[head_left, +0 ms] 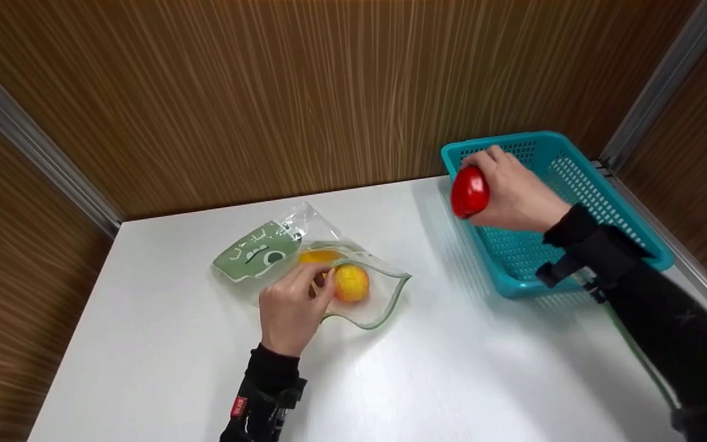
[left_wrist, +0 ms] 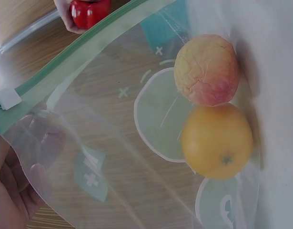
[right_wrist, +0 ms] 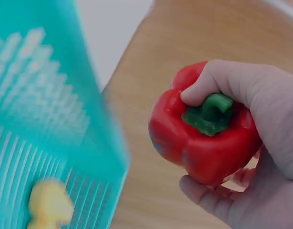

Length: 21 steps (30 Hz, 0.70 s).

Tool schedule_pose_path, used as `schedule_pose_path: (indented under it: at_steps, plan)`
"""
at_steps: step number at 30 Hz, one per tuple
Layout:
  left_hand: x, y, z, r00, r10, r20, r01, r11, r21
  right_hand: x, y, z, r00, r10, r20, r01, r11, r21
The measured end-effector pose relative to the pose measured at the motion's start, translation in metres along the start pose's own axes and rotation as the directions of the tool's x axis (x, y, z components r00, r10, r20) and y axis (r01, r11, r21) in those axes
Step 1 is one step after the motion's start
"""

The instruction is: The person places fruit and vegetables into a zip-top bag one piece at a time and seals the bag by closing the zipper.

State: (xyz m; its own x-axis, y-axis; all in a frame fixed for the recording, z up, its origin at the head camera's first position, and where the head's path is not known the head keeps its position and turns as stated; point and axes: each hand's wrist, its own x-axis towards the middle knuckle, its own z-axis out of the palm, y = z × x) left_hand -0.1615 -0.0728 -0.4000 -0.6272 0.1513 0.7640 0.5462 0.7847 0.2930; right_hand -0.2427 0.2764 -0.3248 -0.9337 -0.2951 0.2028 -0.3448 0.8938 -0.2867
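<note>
My left hand [head_left: 295, 304] pinches the rim of a clear zip bag [head_left: 384, 301] with a green cartoon face, which lies on the table with its mouth held apart. Inside it are a wrinkled yellow-red peach [left_wrist: 208, 70] and an orange [left_wrist: 217, 141], touching each other. My right hand [head_left: 516, 190] grips a red bell pepper [head_left: 470, 191] in the air over the left rim of a teal basket [head_left: 501, 270]. In the right wrist view the thumb lies beside the pepper's green stem [right_wrist: 215, 110], with fingers curled underneath.
A blurred yellow lumpy thing [right_wrist: 50, 202] sits in the basket; my right forearm covers part of the basket in the head view. The white table [head_left: 163, 344] is bounded by wood-grain panels [head_left: 267, 92] at the back and both sides.
</note>
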Motion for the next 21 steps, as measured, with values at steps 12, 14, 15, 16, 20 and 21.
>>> schedule_pose_path:
  at_steps: [12,14,15,16,20,21]
  plan:
    - [0.003,0.003,0.003,1.0,-0.021,0.01,0.021,1.0,-0.016,-0.021,-0.069,0.035,0.995,-0.038,-0.094,0.062,0.964,0.26]
    - [0.003,0.004,0.004,1.0,-0.018,0.008,0.018,1.0,-0.017,-0.025,-0.075,0.043,0.994,-0.036,-0.105,0.066,0.95,0.304]
    - [0.003,0.005,0.004,1.0,-0.017,0.006,0.017,1.0,-0.016,-0.028,-0.078,0.046,0.993,-0.033,-0.109,0.067,0.943,0.325]
    - [0.004,0.006,0.004,1.0,-0.016,0.003,0.016,1.0,-0.014,-0.03,-0.082,0.049,0.993,-0.031,-0.112,0.068,0.937,0.342]
    - [0.004,0.008,0.004,1.0,-0.014,-0.001,0.014,1.0,-0.013,-0.04,-0.092,0.056,0.992,-0.032,-0.125,0.077,0.924,0.374]
    - [0.004,0.009,0.004,1.0,-0.014,0.002,0.014,1.0,-0.015,-0.042,-0.095,0.057,0.992,-0.033,-0.124,0.077,0.923,0.377]
